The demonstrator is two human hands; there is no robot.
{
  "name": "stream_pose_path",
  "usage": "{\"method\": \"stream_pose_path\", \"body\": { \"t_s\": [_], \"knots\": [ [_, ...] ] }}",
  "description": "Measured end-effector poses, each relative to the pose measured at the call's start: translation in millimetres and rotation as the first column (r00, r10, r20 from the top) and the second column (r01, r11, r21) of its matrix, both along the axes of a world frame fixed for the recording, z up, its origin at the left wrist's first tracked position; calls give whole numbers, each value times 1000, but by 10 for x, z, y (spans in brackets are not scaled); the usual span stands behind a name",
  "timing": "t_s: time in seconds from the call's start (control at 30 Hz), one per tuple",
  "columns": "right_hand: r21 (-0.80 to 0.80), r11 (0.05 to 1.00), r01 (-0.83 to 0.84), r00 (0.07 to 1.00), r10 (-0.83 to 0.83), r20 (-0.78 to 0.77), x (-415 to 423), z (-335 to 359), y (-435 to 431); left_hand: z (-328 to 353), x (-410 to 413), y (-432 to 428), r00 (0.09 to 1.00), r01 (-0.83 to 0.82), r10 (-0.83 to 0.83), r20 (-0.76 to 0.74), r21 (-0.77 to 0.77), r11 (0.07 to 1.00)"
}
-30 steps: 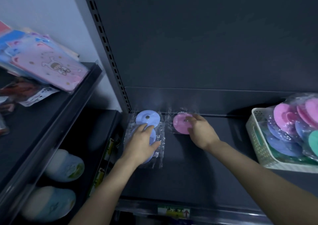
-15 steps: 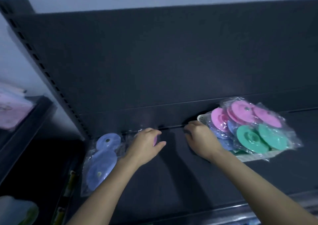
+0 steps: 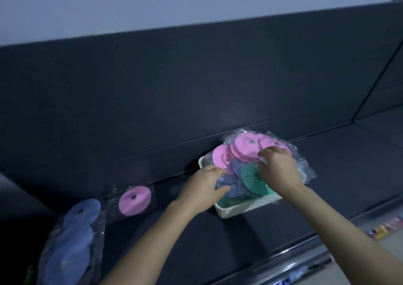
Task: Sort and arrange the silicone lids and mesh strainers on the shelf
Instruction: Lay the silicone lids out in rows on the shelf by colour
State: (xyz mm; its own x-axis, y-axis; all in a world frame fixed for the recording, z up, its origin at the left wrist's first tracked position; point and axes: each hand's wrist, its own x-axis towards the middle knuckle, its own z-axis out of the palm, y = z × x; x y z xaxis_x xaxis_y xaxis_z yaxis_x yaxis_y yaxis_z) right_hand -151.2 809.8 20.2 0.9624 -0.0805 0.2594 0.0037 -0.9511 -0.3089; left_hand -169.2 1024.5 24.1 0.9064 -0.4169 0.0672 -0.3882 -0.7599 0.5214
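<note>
A white basket [image 3: 237, 209] on the dark shelf [image 3: 218, 241] holds a heap of plastic-wrapped silicone lids: pink ones [image 3: 244, 147] at the back, a green one [image 3: 250, 179], blue ones [image 3: 232, 185] in front. My left hand [image 3: 201, 190] grips the wrapped lids at the basket's left side, thumb under a blue one. My right hand [image 3: 278, 168] reaches over the heap, its curled fingers pinching the wrap between a pink and the green lid. A single wrapped pink lid [image 3: 134, 200] lies on the shelf to the left. A packet of blue lids [image 3: 72, 241] lies at the far left.
The dark back panel [image 3: 196, 88] rises straight behind the basket. The shelf's front rail [image 3: 294, 260] carries price labels. Bare shelf runs on to the right of the basket.
Both hands moved right from the single pink lid and the shelf floor onto the basket's heap of lids. The view swung right, and the pink lid now lies uncovered.
</note>
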Motion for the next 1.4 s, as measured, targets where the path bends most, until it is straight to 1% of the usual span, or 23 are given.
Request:
{"method": "stream_pose_path", "body": {
  "t_s": [0.13, 0.27, 0.37, 0.43, 0.53, 0.6, 0.67, 0.73, 0.8, 0.83, 0.87, 0.9, 0.97, 1.0, 1.03, 1.07, 1.13, 1.17, 1.3, 1.4],
  "knots": [
    [-16, 1000, 13, 997, -14, -74, -17, -119, -252, -52, 42, -260, 999, 51, -51, -11, 26, 998],
    [22, 999, -31, 985, 35, -171, -79, -115, -341, -155, 69, -394, 990, 144, -142, -25, 101, 984],
    [45, 998, -54, 979, 61, -196, -98, -120, -406, -290, 104, -482, 995, 98, -103, 7, 243, 965],
    [58, 995, -77, 981, 86, -174, -100, -126, -445, -364, 109, -506, 998, 62, -61, -14, 258, 964],
    [9, 987, -162, 975, 161, -151, -118, -123, -479, -404, 112, -531, 999, 45, -44, -9, 218, 975],
    [-14, 974, -225, 967, 222, -122, -132, -130, -504, -430, 136, -553, 998, 12, -27, 65, 222, 975],
    [28, 968, -248, 966, 249, -73, -154, -123, -544, -397, 137, -574, 992, -16, -11, 129, 204, 979],
    [87, 974, -211, 977, 212, 0, -137, -103, -601, -381, 141, -579, 980, -26, -13, 198, 189, 982],
    [145, 981, -127, 990, 115, 84, -14, -126, -691, -362, 174, -568, 968, -55, 11, 250, 171, 984],
    [157, 985, -71, 995, 58, 86, 77, -143, -742, -330, 188, -574, 972, -84, 50, 230, 138, 987],
    [157, 987, -16, 999, 10, 35, 166, -151, -791, -270, 195, -595, 975, -113, 92, 204, 93, 989],
    [167, 986, 25, 998, -15, -60, 250, -162, -828, -241, 207, -608, 981, -129, 122, 150, 35, 991],
    [196, 980, 29, 974, 17, -226, 357, -191, -835, -194, 233, -651, 984, -155, 160, 79, -62, 986],
    [199, 980, -2, 966, 54, -253, 366, -205, -806, -177, 254, -681, 982, -172, 180, 63, -116, 978],
    [198, 980, -37, 969, 84, -234, 350, -214, -762, -166, 283, -713, 976, -198, 209, 55, -160, 967],
    [201, 977, -66, 978, 103, -179, 327, -218, -723, -167, 319, -743, 969, -231, 243, 40, -191, 954],
    [237, 968, -83, 990, 108, -93, 291, -231, -685, -157, 382, -818, 945, -317, 326, 0, -233, 919],
    [251, 965, -74, 992, 98, -84, 287, -237, -693, -150, 414, -854, 930, -363, 367, -31, -239, 901],
    [250, 967, -44, 995, 65, -75, 340, -240, -768, -99, 518, -971, 877, -477, 478, -51, -203, 855],
    [369, 927, 68, 994, -31, -106, 434, -235, -827, -71, 603, -1042, 836, -548, 533, -130, -260, 795]
  ]
}}
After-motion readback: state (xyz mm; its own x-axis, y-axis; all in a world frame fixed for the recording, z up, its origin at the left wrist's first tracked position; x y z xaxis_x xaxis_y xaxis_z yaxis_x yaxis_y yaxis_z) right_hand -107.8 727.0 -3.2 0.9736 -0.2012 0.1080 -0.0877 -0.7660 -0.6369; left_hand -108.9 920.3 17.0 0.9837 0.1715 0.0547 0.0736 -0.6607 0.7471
